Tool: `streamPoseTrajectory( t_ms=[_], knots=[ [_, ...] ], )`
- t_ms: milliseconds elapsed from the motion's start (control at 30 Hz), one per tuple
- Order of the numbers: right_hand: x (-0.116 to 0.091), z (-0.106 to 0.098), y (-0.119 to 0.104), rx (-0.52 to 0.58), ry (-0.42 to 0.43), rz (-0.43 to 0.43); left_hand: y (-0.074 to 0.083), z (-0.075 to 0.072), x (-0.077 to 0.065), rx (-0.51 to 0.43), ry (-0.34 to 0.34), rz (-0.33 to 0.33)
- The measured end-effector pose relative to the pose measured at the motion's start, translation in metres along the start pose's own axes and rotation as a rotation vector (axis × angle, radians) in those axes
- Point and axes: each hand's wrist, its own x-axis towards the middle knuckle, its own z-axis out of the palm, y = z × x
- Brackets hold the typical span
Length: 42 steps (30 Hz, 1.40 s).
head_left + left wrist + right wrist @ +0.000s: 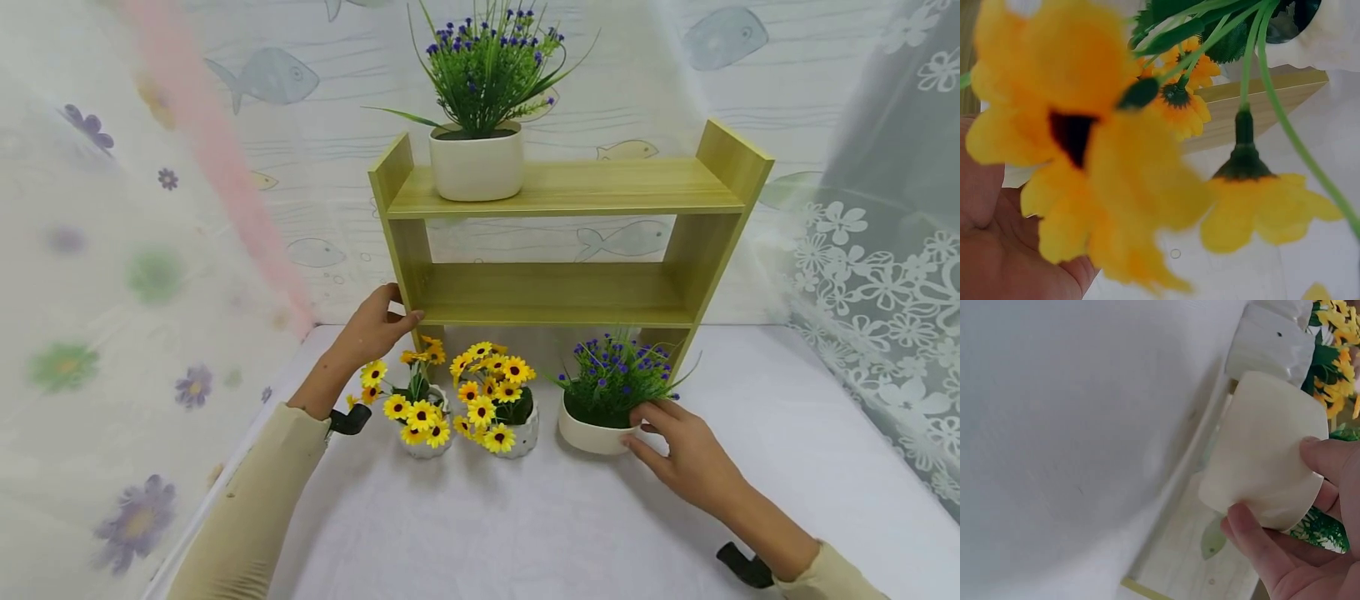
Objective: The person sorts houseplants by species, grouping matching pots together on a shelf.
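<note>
My left hand (pixel 375 325) grips the left side panel of a wooden two-tier shelf (pixel 555 296), the thumb over its front edge. In the left wrist view, part of that hand (pixel 1016 250) shows behind big blurred yellow flowers (pixel 1085 162). My right hand (pixel 686 454) holds the right end of an oval white flowerpot (pixel 592 435) with purple flowers (pixel 618 367), in front of the shelf's right foot. Seen from the right wrist, thumb and fingers (pixel 1329 456) pinch the pot (pixel 1266 444) at its end and side. The pot looks upright in the head view.
Two white pots of yellow flowers (pixel 423 417) (pixel 498 400) stand on the white tabletop (pixel 495 533), left of the oval pot. A larger white pot (pixel 477 171) with purple flowers sits on the top tier, at its left. Patterned curtains (pixel 97 275) hang around the table.
</note>
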Motion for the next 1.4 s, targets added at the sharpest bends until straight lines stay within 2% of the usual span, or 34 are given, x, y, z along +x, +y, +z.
streamPoseTrajectory(
  t_ms=[400,633,833,967,1200,1400],
  knots=[
    [0.019,-0.04,-0.012,-0.053,-0.004,-0.068,0.003,0.001,0.002,0.002,-0.001,0.001],
    [0.039,-0.074,-0.029,-0.072,-0.032,-0.091,0.001,0.001,0.001,0.008,-0.004,-0.001],
    [0.062,-0.11,-0.043,-0.058,-0.008,-0.095,0.002,0.001,0.001,0.01,0.0,0.003],
    [0.078,-0.137,-0.051,-0.076,0.0,-0.062,0.002,0.0,0.001,0.012,-0.001,0.003],
    [0.105,-0.177,-0.064,-0.097,-0.017,0.071,0.002,0.0,0.0,0.019,0.0,0.001],
    [0.131,-0.202,-0.069,-0.141,0.019,0.042,0.001,-0.001,0.0,0.02,-0.003,-0.006]
  ],
)
